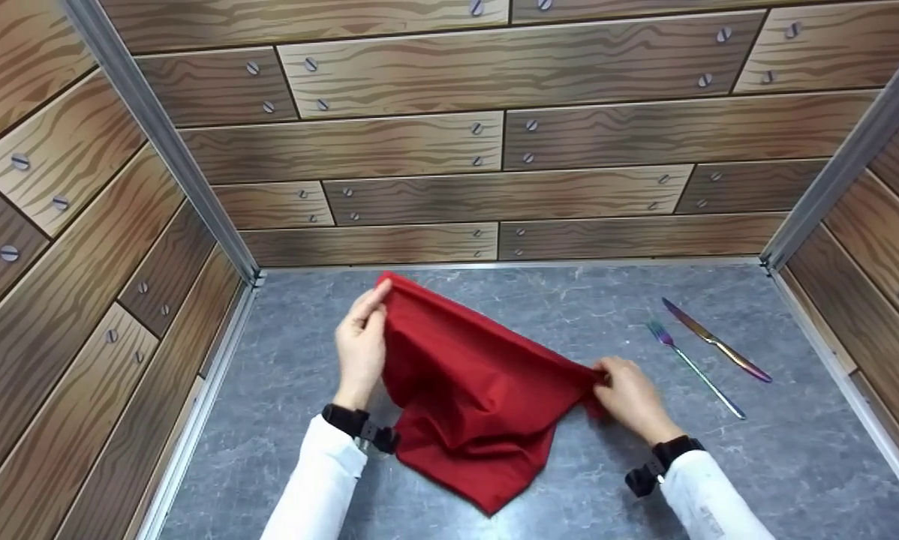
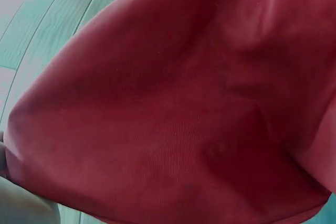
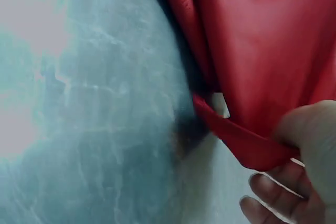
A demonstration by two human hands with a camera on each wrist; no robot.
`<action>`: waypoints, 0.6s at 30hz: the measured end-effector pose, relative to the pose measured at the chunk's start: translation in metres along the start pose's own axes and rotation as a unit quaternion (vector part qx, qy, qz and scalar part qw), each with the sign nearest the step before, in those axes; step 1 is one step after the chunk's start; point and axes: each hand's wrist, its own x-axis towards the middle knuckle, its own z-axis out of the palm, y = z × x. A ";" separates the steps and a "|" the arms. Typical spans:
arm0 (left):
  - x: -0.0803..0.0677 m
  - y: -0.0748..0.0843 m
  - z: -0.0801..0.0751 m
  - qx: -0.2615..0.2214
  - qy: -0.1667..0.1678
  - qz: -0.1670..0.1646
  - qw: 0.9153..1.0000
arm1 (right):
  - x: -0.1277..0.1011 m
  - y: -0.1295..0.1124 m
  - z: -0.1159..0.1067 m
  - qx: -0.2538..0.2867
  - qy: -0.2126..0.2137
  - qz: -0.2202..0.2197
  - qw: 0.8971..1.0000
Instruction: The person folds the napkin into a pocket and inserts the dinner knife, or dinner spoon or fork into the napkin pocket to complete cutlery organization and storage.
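A red cloth napkin (image 1: pixel 479 382) is stretched between my two hands, its upper edge sloping down to the right. At its raised upper-left corner, my left hand (image 1: pixel 361 349) pinches the fabric between thumb and fingers. My right hand (image 1: pixel 633 397) grips the opposite corner lower down, near the grey surface. In the right wrist view, thumb and fingers pinch the napkin (image 3: pixel 262 51) with a small folded flap hanging beside them. The napkin's lower part droops in folds to a point toward me. It fills most of the left wrist view, where only a bit of the left hand shows.
To the right of my right hand, a shiny multicoloured fork (image 1: pixel 696 367) lies on the grey marbled tabletop (image 1: pixel 292 450). A matching knife (image 1: pixel 716 341) lies just beyond it. Wood-patterned panels (image 1: pixel 412 142) wall in the back and both sides.
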 end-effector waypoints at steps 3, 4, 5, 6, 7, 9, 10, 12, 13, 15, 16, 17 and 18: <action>0.007 -0.002 -0.010 0.001 0.030 -0.006 1.000 | 0.001 0.004 -0.011 0.065 0.017 0.037 0.997; 0.009 -0.004 -0.014 0.000 0.036 -0.007 0.999 | 0.002 0.005 -0.015 0.087 0.025 0.047 0.995; 0.011 -0.006 -0.017 -0.002 0.041 -0.009 0.999 | 0.002 0.005 -0.019 0.110 0.032 0.058 0.992; 0.012 -0.007 -0.020 -0.004 0.044 -0.012 0.999 | 0.002 0.005 -0.024 0.132 0.040 0.066 0.988; 0.014 -0.010 -0.022 -0.003 0.047 -0.014 0.999 | 0.003 0.005 -0.028 0.160 0.048 0.075 0.983; 0.015 -0.013 -0.027 0.000 0.048 -0.023 0.999 | 0.004 0.004 -0.035 0.222 0.060 0.095 0.968; 0.015 -0.015 -0.029 0.004 0.048 -0.027 0.998 | 0.004 0.003 -0.039 0.255 0.064 0.105 0.959; 0.014 -0.018 -0.032 0.014 0.048 -0.036 0.998 | 0.004 0.001 -0.046 0.317 0.069 0.120 0.938; 0.013 -0.020 -0.034 0.019 0.046 -0.040 0.998 | 0.004 0.000 -0.048 0.343 0.070 0.128 0.928; 0.012 -0.023 -0.035 0.028 0.041 -0.045 0.998 | 0.005 -0.003 -0.054 0.375 0.069 0.138 0.914; 0.012 -0.025 -0.036 0.030 0.037 -0.045 0.998 | 0.005 -0.004 -0.056 0.389 0.068 0.142 0.908; 0.012 -0.026 -0.036 0.032 0.032 -0.045 0.998 | 0.006 -0.005 -0.059 0.398 0.068 0.144 0.903; 0.011 -0.028 -0.037 0.035 0.026 -0.046 0.998 | 0.007 -0.005 -0.062 0.407 0.067 0.146 0.899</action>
